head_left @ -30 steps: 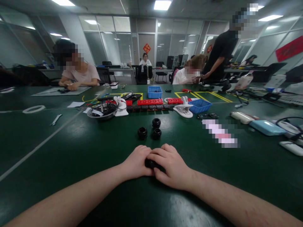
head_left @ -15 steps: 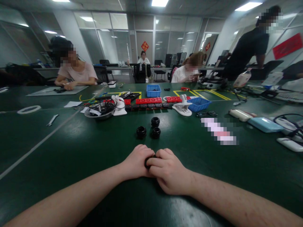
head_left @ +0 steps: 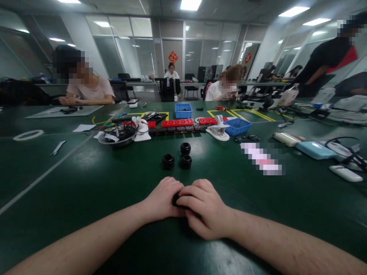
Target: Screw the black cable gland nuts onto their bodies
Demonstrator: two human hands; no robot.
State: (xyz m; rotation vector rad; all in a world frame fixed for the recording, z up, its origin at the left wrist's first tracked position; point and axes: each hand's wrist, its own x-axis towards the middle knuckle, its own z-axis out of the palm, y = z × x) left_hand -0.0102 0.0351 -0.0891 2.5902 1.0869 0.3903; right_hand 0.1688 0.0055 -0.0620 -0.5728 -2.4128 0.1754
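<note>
My left hand (head_left: 164, 198) is closed around a round black fitting (head_left: 175, 199), which is mostly hidden by fingers. Across the top of that same piece curl the fingers of my right hand (head_left: 205, 208), so both hands grip it just above the green table. A little beyond my hands stand three similar black fittings, short and ring-shaped with an open hole on top: one at the left (head_left: 168, 161), a second at the right (head_left: 186, 161), and a third fitting (head_left: 185, 148) behind them.
Farther back are a bowl of cables (head_left: 117, 139), a red socket strip (head_left: 177, 122), a white clip stand (head_left: 218, 130) and two blue bins, one at centre (head_left: 183, 110), one at right (head_left: 237, 126). A wrench (head_left: 58, 148) lies left; a light-blue case (head_left: 315, 150) right. Co-workers sit opposite.
My right hand has turned slightly on the held fitting, its fingers a little farther apart. The whole view has shifted slightly, and the standing person at the right is farther right.
</note>
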